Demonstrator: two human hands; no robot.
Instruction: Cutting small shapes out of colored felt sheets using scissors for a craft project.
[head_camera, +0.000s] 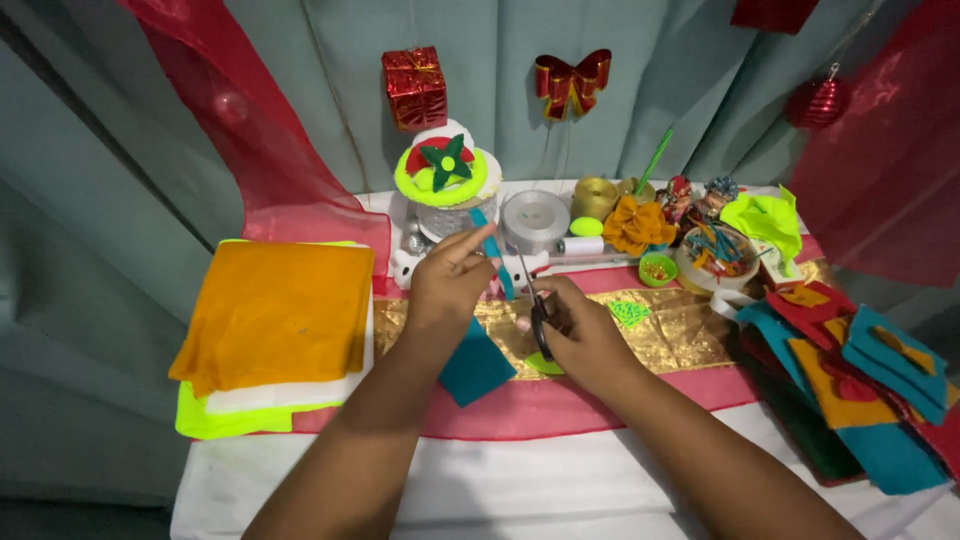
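Observation:
My left hand (452, 280) pinches a narrow teal felt strip (492, 252) and holds it upright above the table. My right hand (578, 333) grips a pair of scissors (536, 305), whose blades point up toward the strip. A larger teal felt piece (476, 368) lies flat under my left wrist. A small lime felt scrap (545, 364) sits under my right hand. Both hands hover over a gold band (680, 335) on a red table runner (540, 408).
A stack of orange, white and lime felt sheets (275, 315) lies at the left. Mixed felt pieces (860, 390) pile up at the right. Behind stand a decorated jar (447, 185), a silver tape roll (535, 220), gold ribbon (594, 197), an orange bow (634, 226) and a bowl of trinkets (715, 255).

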